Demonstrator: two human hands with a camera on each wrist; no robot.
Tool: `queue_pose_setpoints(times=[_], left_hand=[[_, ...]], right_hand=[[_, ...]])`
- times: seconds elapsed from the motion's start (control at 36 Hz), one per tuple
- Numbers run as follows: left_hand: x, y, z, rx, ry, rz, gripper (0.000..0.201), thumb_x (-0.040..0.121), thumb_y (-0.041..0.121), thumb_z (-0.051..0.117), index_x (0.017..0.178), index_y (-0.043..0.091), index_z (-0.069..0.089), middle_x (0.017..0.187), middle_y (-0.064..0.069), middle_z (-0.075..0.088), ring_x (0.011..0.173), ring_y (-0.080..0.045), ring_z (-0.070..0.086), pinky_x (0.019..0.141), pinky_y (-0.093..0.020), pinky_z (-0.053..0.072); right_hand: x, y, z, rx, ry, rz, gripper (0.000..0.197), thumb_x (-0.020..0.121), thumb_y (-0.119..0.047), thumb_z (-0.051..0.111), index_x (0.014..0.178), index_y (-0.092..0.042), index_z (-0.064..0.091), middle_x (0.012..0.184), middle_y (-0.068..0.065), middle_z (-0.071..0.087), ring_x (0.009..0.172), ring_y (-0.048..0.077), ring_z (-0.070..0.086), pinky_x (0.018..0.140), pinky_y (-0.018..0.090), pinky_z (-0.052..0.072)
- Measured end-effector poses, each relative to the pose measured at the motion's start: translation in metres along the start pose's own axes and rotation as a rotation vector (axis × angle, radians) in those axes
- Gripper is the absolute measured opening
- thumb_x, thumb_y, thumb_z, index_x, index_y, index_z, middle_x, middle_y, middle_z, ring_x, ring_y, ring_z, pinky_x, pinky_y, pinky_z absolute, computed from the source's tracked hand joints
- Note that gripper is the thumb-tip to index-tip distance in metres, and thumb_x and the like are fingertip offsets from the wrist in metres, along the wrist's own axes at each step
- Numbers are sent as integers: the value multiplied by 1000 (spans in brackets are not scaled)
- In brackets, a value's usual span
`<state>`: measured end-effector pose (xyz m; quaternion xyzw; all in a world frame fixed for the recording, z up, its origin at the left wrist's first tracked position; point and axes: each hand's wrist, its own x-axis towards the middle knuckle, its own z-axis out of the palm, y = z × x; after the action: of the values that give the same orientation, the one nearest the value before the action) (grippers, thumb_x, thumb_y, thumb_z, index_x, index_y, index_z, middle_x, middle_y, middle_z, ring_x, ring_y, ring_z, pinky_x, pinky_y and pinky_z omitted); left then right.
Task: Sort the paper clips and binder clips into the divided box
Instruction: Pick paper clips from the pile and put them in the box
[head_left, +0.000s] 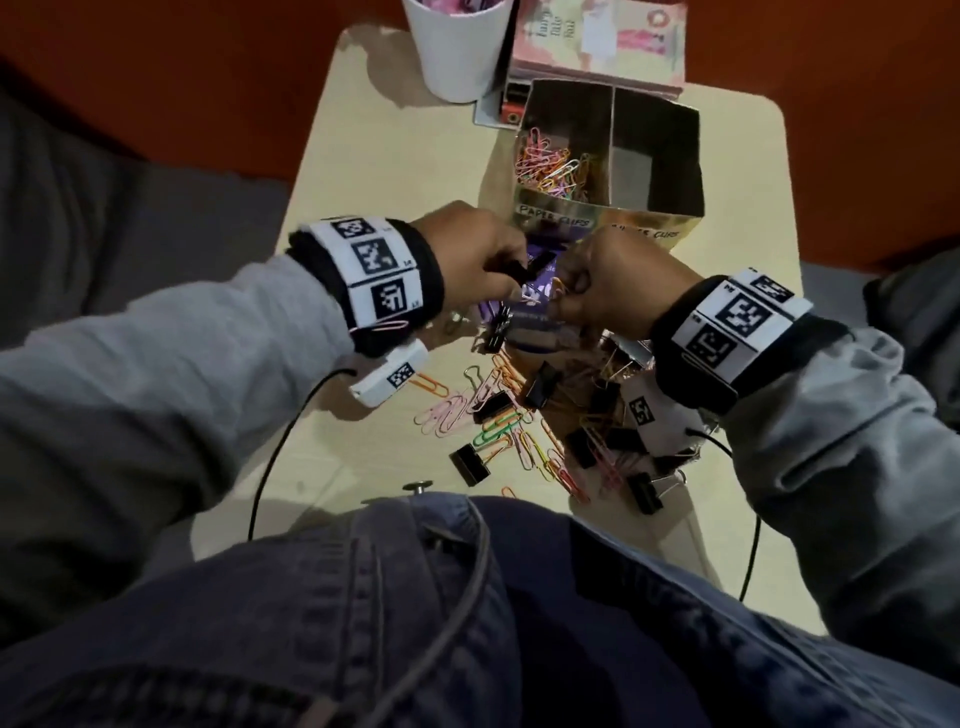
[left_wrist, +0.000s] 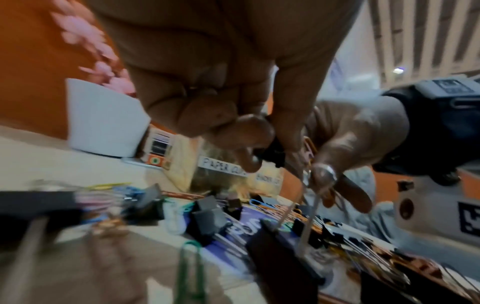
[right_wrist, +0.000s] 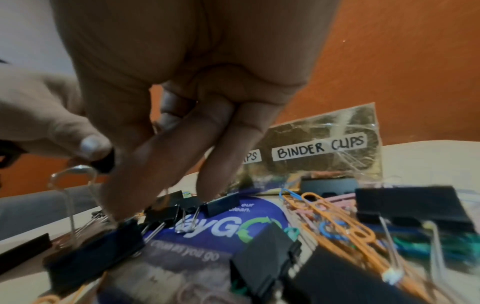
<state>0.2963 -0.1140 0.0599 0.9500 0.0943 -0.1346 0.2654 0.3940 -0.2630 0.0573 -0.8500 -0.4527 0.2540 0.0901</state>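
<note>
The gold divided box (head_left: 551, 207) stands at the table's far side. Its left compartment, labelled PAPER CLIPS, holds several coloured paper clips (head_left: 549, 165). The right compartment (head_left: 655, 156), labelled BINDER CLIPS (right_wrist: 320, 147), looks empty. My left hand (head_left: 511, 270) pinches a black binder clip (head_left: 537, 262) (left_wrist: 274, 153) between thumb and fingers, just in front of the box. My right hand (head_left: 563, 297) meets it and pinches orange and pink paper clips (left_wrist: 309, 147), with a wire handle by its thumb. A mixed pile (head_left: 519, 415) of both kinds lies below the hands.
A purple leaflet (head_left: 535, 322) lies under the pile. A white cup (head_left: 457, 52) and a pink book (head_left: 597, 41) stand behind the box. My denim lap (head_left: 467, 597) sits at the table's near edge, with thin black cables (head_left: 270, 457) hanging from both wrists.
</note>
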Motion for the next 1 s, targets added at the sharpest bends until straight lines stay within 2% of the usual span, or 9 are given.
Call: queue_pose_setpoints(times=[0.14, 0.28, 0.44, 0.5, 0.61, 0.69, 0.78, 0.92, 1.0], left_hand=[[-33, -29, -6, -54, 7, -139, 19, 83, 23, 70, 100, 17, 69, 86, 0, 65, 80, -18, 59, 74, -27, 46], [-74, -46, 15, -113, -95, -248, 18, 77, 19, 72, 89, 28, 62, 74, 5, 67, 65, -6, 60, 53, -19, 38], [-93, -50, 36, 0, -208, -259, 17, 80, 27, 70, 93, 28, 60, 70, 13, 53, 67, -9, 50, 55, -21, 35], [-95, -52, 37, 21, -227, -257, 20, 81, 33, 70, 97, 29, 59, 73, 17, 48, 69, -6, 48, 57, -21, 35], [-87, -60, 23, 36, -48, -224, 26, 82, 42, 66, 104, 29, 61, 92, 11, 56, 80, -11, 54, 67, -26, 39], [-70, -64, 9, 88, 103, -205, 38, 86, 39, 62, 122, 28, 56, 110, 3, 49, 98, -21, 54, 80, -32, 43], [-53, -71, 5, 170, 86, -215, 51, 87, 36, 60, 135, 28, 45, 127, 0, 45, 112, -26, 52, 91, -38, 43], [-57, -71, 12, 207, -27, -162, 41, 90, 32, 56, 130, 27, 49, 125, 1, 47, 109, -23, 51, 84, -36, 43], [-73, -77, 22, 199, -42, -105, 35, 89, 31, 57, 124, 28, 55, 123, 6, 49, 105, -18, 52, 84, -37, 46]], right_hand=[[9, -5, -25, -80, 43, 10, 12, 83, -15, 68, 74, -15, 61, 68, 1, 59, 66, 18, 57, 59, 24, 40], [50, -8, -57, -265, 392, 28, 18, 87, -16, 54, 96, -13, 69, 89, 12, 69, 82, 30, 63, 75, 36, 52], [84, -23, -56, -644, 205, 42, 25, 91, -15, 53, 111, -6, 65, 99, 20, 66, 82, 37, 63, 69, 38, 51], [84, -27, -56, -672, 241, 37, 28, 91, -17, 54, 114, -6, 63, 103, 18, 64, 88, 38, 63, 72, 42, 51], [66, -49, -48, -555, 443, -131, 29, 89, -22, 50, 108, -8, 67, 102, 16, 65, 86, 38, 63, 73, 44, 52], [49, -59, -21, -514, 200, -242, 30, 87, -29, 49, 105, -18, 70, 102, 13, 67, 90, 37, 63, 74, 40, 52], [37, -47, 5, -541, -81, -236, 36, 93, -35, 46, 126, -29, 59, 127, 7, 54, 108, 32, 57, 75, 35, 44], [13, -15, 16, -452, -138, -219, 38, 93, -39, 46, 130, -33, 55, 143, 3, 41, 125, 27, 49, 91, 41, 47], [-7, 1, 17, -440, -186, -237, 39, 93, -39, 47, 130, -34, 55, 142, 0, 42, 119, 27, 54, 88, 43, 50]])
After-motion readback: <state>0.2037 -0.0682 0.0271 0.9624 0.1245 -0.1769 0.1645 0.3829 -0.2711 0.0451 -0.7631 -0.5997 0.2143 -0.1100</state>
